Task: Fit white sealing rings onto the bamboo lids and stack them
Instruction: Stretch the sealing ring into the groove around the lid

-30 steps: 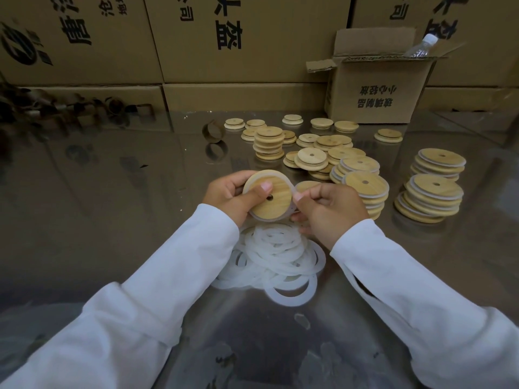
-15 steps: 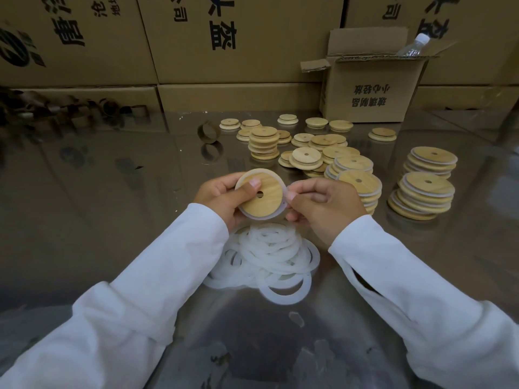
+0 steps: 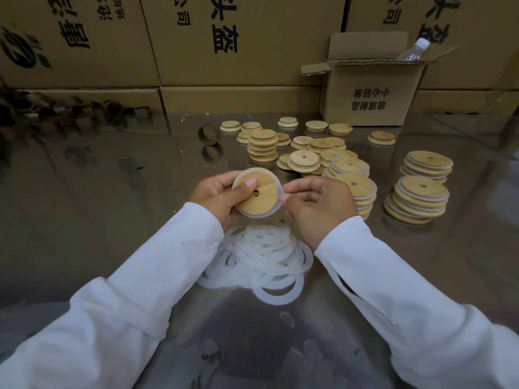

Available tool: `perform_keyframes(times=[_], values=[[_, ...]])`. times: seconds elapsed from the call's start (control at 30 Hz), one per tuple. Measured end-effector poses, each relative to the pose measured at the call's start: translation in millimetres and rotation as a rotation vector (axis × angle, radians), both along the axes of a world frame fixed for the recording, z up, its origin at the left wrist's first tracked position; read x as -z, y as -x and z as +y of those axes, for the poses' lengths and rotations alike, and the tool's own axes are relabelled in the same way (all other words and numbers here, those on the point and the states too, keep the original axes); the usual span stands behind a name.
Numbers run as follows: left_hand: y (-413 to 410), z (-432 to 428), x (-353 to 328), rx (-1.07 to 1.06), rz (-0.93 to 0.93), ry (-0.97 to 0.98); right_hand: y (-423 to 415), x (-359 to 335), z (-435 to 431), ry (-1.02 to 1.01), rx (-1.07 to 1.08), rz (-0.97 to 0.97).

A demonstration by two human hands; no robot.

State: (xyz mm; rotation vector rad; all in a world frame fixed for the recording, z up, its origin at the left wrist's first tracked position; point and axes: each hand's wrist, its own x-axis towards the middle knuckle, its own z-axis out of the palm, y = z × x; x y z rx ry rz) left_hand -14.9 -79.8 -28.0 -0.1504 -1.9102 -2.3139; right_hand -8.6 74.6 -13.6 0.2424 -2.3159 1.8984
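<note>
Carefully now: left hand (image 3: 217, 196) grips the bamboo lid (image 3: 257, 193) above the loose rings (image 3: 264, 256) (thumb on its face), right hand (image 3: 317, 204) pinches the sealing ring (image 3: 279, 189); best worked evenly round the rim.

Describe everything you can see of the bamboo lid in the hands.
The bamboo lid is a round disc of pale grained wood with a small centre hole. A white sealing ring runs round its rim. It is held face toward the camera. The left hand grips it, thumb on its face; the right hand pinches the ring at the right edge.
</note>
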Motion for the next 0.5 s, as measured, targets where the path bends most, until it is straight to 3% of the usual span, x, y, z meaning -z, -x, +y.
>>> perform_keyframes(times=[0.5], values=[[-1.4, 1.4, 1.0, 0.034, 0.086, 0.031, 2.4, 0.6, 0.8, 0.006, 0.013, 0.027]])
